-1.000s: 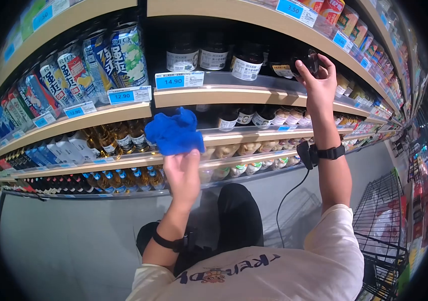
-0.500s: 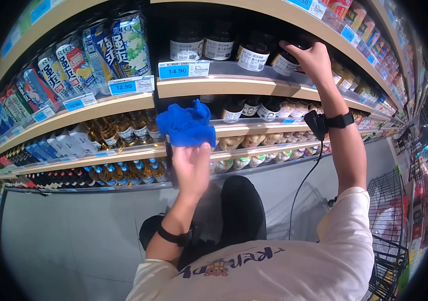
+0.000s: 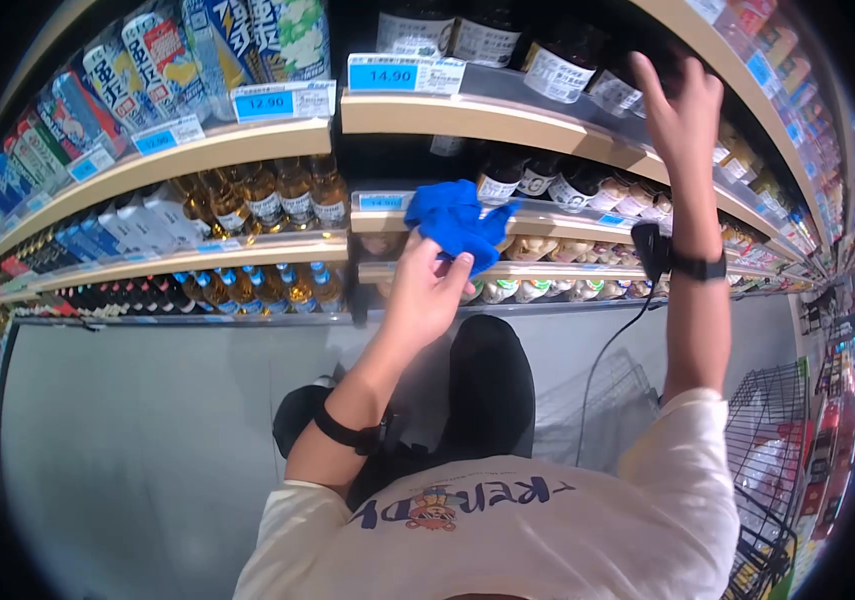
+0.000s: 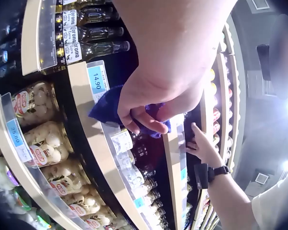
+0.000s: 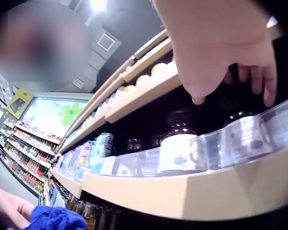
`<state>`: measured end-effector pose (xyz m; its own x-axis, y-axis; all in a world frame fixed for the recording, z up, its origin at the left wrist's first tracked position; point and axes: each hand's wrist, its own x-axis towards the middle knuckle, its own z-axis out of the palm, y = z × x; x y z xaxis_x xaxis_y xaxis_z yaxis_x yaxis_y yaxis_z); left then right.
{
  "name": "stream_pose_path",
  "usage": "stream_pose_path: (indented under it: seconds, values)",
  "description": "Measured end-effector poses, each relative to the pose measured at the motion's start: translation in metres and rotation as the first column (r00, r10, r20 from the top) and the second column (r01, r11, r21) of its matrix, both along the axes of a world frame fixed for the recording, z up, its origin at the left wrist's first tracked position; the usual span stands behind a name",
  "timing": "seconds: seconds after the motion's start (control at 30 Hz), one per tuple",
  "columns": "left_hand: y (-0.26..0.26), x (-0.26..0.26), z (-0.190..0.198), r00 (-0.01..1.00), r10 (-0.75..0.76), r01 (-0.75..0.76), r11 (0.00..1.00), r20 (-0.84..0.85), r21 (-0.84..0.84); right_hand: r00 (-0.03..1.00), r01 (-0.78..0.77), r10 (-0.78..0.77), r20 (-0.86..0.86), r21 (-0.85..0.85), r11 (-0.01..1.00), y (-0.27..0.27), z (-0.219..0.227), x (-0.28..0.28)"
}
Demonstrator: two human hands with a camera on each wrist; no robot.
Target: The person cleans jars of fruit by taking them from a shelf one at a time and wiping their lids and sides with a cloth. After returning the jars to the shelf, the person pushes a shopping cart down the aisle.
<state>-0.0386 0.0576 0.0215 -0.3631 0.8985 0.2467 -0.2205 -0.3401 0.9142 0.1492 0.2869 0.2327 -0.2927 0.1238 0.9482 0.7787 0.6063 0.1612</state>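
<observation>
My left hand grips a crumpled blue cloth in front of the lower jar shelf. Seen from the left wrist, the fingers curl into the cloth, which partly hides behind the hand. My right hand reaches over the upper shelf with fingers and thumb apart, holding nothing. Just below it stands a dark glass jar with a white label. In the right wrist view this jar sits upright behind the clear shelf lip, with the fingertips above it. A matching jar stands to its left.
A 14.90 price tag fronts the jar shelf. Tall drink cans stand to the left, amber bottles below them. Another shelf edge overhangs the jars. A wire cart is at the right, and a cable hangs from the right wrist.
My right hand first held a dark jar up, then had it down on the shelf, and has now let go. The left hand and cloth moved right; the head view tilted down.
</observation>
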Motion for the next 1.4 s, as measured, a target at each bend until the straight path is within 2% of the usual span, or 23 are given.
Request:
stream_pose_path:
  seconds: [0.07,0.1,0.13,0.17,0.23,0.27,0.33,0.37,0.43,0.47,0.53,0.6,0.63,0.67,0.73,0.77,0.8,0.9,1.0,1.03,1.13,1.23,1.4]
  values:
    - [-0.003,0.003,-0.003,0.990,-0.129,0.125,0.990,-0.061,-0.069,0.941,-0.322,0.301,-0.157,-0.139,0.936,-0.062,-0.032,-0.003]
    - [-0.004,0.004,-0.006,0.978,-0.166,0.157,0.985,-0.130,-0.077,0.936,-0.353,0.346,-0.065,-0.158,0.922,-0.084,-0.055,0.003]
    - [-0.006,0.005,-0.005,0.978,-0.159,0.149,0.985,-0.132,-0.085,0.896,-0.444,0.399,-0.196,-0.444,0.778,-0.114,-0.088,0.005]
    - [-0.010,0.009,0.001,0.950,-0.203,0.187,0.978,-0.236,-0.088,0.879,-0.451,0.456,-0.140,-0.552,0.701,-0.138,-0.105,0.002]
    - [-0.014,0.015,0.021,0.867,-0.302,0.264,0.953,-0.397,-0.149,0.740,-0.612,0.512,-0.437,-0.754,0.239,-0.163,-0.160,0.007]
    - [-0.011,0.017,0.022,0.788,-0.389,0.336,0.921,-0.477,-0.195,0.510,-0.820,0.274,-0.816,-0.557,-0.134,-0.182,-0.177,-0.001]
    - [-0.006,0.019,0.014,0.575,-0.389,0.342,0.914,-0.720,-0.221,0.305,-0.930,-0.041,-0.951,-0.288,-0.229,-0.192,-0.206,0.003]
    - [-0.005,0.017,0.017,0.553,-0.405,0.344,0.907,-0.728,-0.242,0.282,-0.938,-0.058,-0.958,-0.262,-0.225,-0.193,-0.218,0.006]
    - [0.002,0.006,0.040,0.331,-0.579,0.478,0.783,-0.745,-0.397,0.112,-0.975,-0.381,-0.918,-0.027,-0.221,-0.194,-0.239,0.014]
    - [0.009,-0.001,0.042,0.300,-0.592,0.481,0.771,-0.748,-0.417,0.080,-0.979,-0.392,-0.916,0.001,-0.204,-0.191,-0.247,0.021]
    - [0.026,-0.013,0.045,0.551,-0.583,0.468,0.808,-0.597,-0.358,-0.142,-0.917,-0.646,-0.750,0.346,-0.200,-0.185,-0.260,0.037]
    - [0.050,-0.011,0.047,0.792,-0.260,0.093,0.946,-0.552,-0.311,-0.303,-0.884,-0.694,-0.653,0.465,-0.052,-0.182,-0.262,0.049]
    - [0.060,-0.012,0.046,0.725,-0.042,-0.118,0.976,-0.688,-0.185,-0.319,-0.893,-0.662,-0.678,0.450,-0.030,-0.180,-0.269,0.056]
    - [0.072,-0.011,0.046,0.558,0.149,-0.236,0.972,-0.816,0.017,-0.337,-0.899,-0.631,-0.699,0.437,-0.003,-0.180,-0.276,0.062]
    - [0.096,-0.010,0.033,0.361,0.184,-0.366,0.930,-0.914,0.043,-0.372,-0.900,-0.615,-0.696,0.434,0.053,-0.184,-0.277,0.069]
    - [0.103,-0.006,0.033,0.437,0.158,-0.324,0.946,-0.886,0.009,-0.344,-0.921,-0.599,-0.723,0.383,0.066,-0.186,-0.279,0.071]
    - [0.110,-0.003,0.036,0.413,0.144,-0.306,0.952,-0.899,0.012,-0.307,-0.943,-0.586,-0.750,0.324,0.079,-0.189,-0.282,0.075]
    - [0.133,0.006,0.046,0.392,-0.008,-0.521,0.822,-0.920,-0.230,-0.305,-0.945,-0.611,-0.731,0.313,0.098,-0.195,-0.293,0.080]
    - [0.146,0.004,0.041,0.427,0.006,-0.505,0.831,-0.904,-0.233,-0.270,-0.960,-0.644,-0.716,0.252,0.123,-0.199,-0.290,0.082]
    - [0.151,0.004,0.038,0.445,0.080,-0.436,0.889,-0.892,-0.138,-0.239,-0.968,-0.632,-0.737,0.232,0.095,-0.200,-0.290,0.084]
    - [0.147,0.009,0.046,0.462,-0.017,-0.536,0.791,-0.887,-0.295,-0.174,-0.980,-0.622,-0.763,0.196,0.034,-0.200,-0.296,0.090]
    - [0.148,0.003,0.040,0.468,-0.004,-0.550,0.782,-0.884,-0.295,-0.144,-0.984,-0.581,-0.801,0.180,-0.004,-0.199,-0.302,0.095]
    - [0.147,-0.001,0.041,0.491,0.031,-0.515,0.816,-0.871,-0.261,-0.211,-0.972,-0.569,-0.795,0.232,0.038,-0.191,-0.292,0.096]
